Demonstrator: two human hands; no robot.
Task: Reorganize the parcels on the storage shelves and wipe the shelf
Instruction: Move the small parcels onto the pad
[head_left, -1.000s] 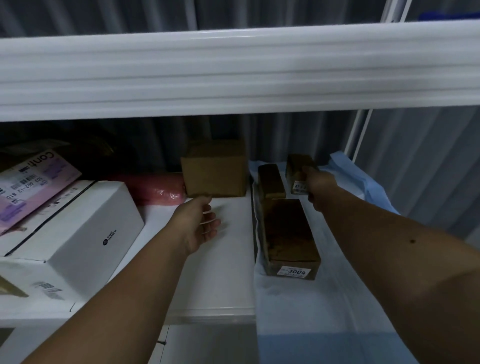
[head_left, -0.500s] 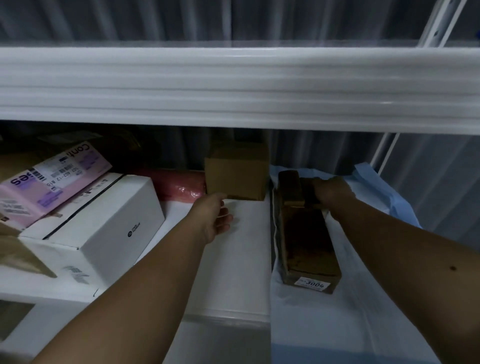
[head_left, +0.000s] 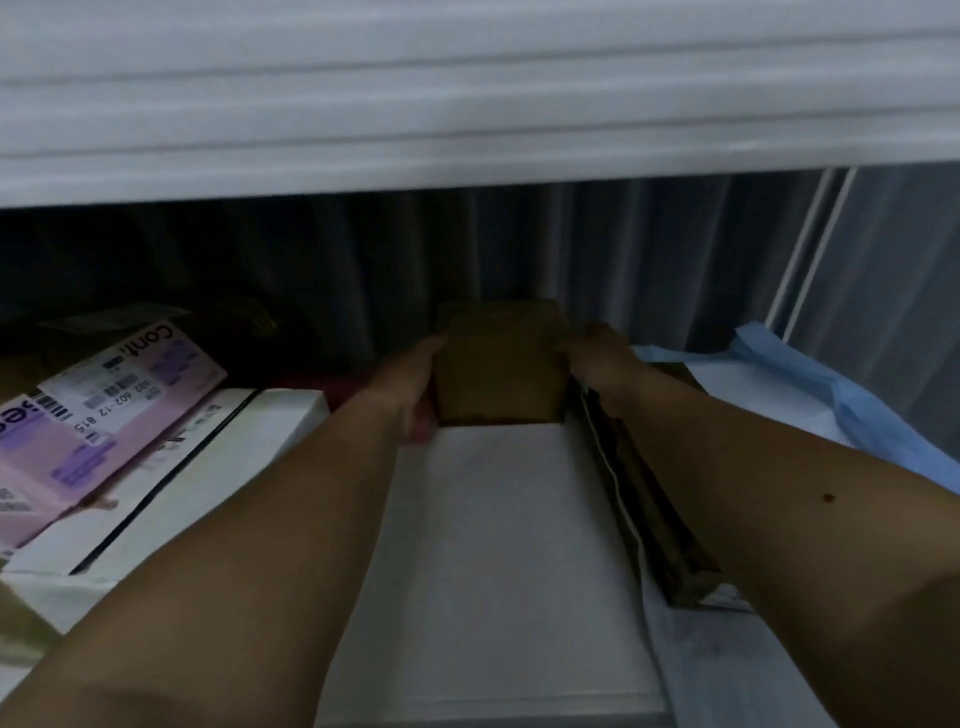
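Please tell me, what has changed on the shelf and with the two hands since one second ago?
The right hand let go of the small brown parcel on the blue sheet and moved left to the brown cardboard box at the back. The left hand reached forward to its other side. Both now hold the box. The white box and pink parcel stayed put.

Looks like a parcel storeroom: white metal shelf loaded with a brown cardboard box, a white carton, a pink labelled package; grey corrugated wall behind.
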